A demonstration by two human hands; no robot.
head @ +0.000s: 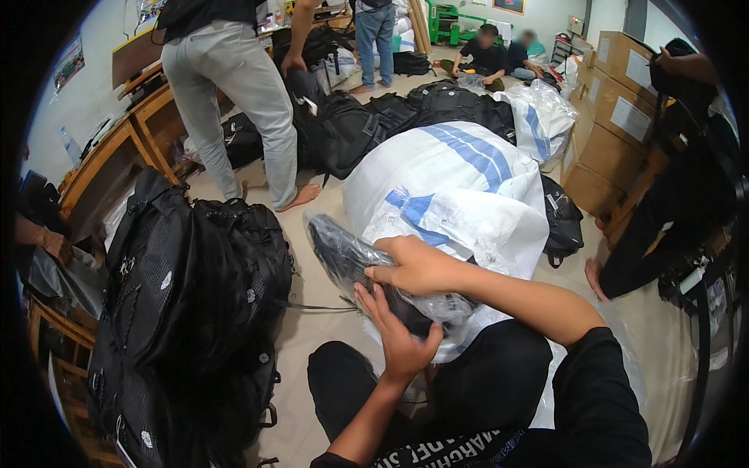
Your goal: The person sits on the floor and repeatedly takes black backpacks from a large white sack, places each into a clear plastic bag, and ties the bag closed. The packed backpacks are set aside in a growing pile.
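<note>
A black bag wrapped in clear plastic (336, 245) is held between my two hands, tilted over the floor in front of my knees. My right hand (421, 266) grips the wrap from above, its thumb and fingers on the upper side. From below, my left hand (395, 336) holds the near side, fingers along the plastic and thumb apart. Right behind the bag bulges a big white woven sack (445, 169) with blue stripes; its gathered mouth lies close to my right hand. A thin dark strap (322, 308) runs on the floor toward the bundle.
Black backpacks (234, 257) are piled at my left, and more backpacks (345, 128) lie beyond the sack. Cardboard boxes (614, 111) are stacked at right. A standing person (228, 88) bends at the pile; other people sit farther back, and one is close at right.
</note>
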